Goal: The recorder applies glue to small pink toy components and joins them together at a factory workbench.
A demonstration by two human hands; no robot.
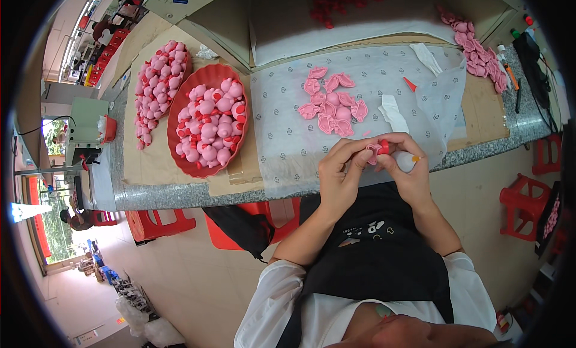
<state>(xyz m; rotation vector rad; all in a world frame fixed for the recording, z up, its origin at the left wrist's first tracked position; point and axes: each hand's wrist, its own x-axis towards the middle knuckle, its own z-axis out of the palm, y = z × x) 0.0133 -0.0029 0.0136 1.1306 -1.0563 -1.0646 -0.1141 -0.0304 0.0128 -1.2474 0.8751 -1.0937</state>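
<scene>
Head, hands (341, 175) at counter edge (480, 149), room leftward

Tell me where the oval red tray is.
In the head view, the oval red tray sits left of centre, between the patterned sheet and a pink-and-red pile.

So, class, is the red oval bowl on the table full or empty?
Full, or nearly so: pink-and-red pieces are heaped across the red oval bowl, hiding its bottom; its wall shows around them.
</scene>
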